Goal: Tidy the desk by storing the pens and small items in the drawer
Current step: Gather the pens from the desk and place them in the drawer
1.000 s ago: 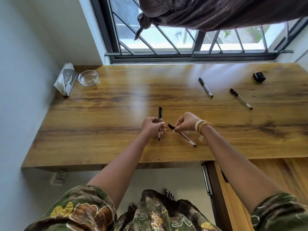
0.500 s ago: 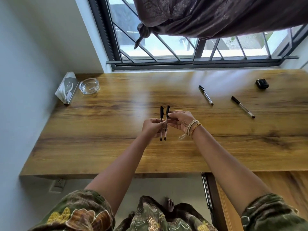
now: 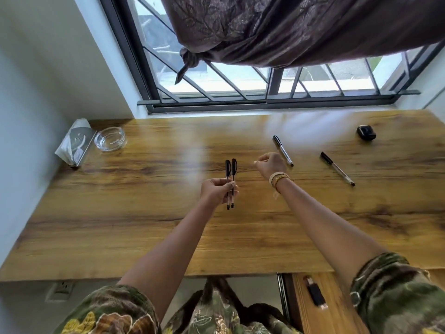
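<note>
Above a wooden desk (image 3: 144,225), the left hand (image 3: 215,192) grips two black-capped pens (image 3: 230,183) upright; the right hand (image 3: 271,165), loosely curled, holds nothing

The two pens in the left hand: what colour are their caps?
Black caps on both pens, clear barrels; head view.

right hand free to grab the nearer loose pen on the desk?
Probably yes. The right hand holds nothing and hovers just left of that pen, which lies alone on the bare desk with nothing between them. The left hand holds two pens, well aside.
</note>
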`<move>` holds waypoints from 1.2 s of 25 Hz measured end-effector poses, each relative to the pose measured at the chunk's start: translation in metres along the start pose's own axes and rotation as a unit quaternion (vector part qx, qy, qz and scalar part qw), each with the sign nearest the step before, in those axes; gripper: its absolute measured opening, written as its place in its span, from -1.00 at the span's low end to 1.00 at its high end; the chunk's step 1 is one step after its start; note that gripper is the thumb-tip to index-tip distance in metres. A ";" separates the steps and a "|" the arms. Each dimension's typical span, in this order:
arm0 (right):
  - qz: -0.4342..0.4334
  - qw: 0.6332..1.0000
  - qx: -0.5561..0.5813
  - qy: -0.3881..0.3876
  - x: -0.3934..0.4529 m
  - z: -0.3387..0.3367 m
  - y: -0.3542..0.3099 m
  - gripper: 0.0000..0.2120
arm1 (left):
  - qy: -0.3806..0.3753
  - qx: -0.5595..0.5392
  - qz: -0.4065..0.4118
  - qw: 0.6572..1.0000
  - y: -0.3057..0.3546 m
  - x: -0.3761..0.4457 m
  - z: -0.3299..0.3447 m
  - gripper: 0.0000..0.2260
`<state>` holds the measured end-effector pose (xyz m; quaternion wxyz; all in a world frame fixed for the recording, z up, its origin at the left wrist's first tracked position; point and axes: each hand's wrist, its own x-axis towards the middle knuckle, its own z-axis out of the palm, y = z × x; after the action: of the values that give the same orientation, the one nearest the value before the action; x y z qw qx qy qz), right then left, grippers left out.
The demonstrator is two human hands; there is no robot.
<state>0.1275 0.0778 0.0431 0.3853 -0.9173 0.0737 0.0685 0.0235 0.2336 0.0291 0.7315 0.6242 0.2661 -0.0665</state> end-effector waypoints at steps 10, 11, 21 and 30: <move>0.076 0.979 -0.129 0.138 0.088 -0.019 0.042 -0.73 | -0.027 0.019 -0.014 0.999 0.031 0.076 0.026 -0.91; 0.067 0.982 -0.102 0.141 0.088 -0.019 0.042 -0.79 | -0.027 0.015 -0.018 0.999 0.033 0.082 0.029 -0.89; -0.038 0.984 0.126 0.119 0.034 0.019 0.004 -0.87 | -0.024 -0.055 -0.053 0.997 0.043 0.101 0.071 -0.84; 0.009 0.979 0.185 0.080 0.027 0.013 0.016 -0.86 | -0.060 -0.081 -0.089 0.991 0.040 0.099 0.079 -0.97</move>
<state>0.1497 0.0735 0.0182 0.5405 -0.8320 0.1242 -0.0160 0.1492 0.1899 0.0232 0.7857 0.5312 0.2808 -0.1471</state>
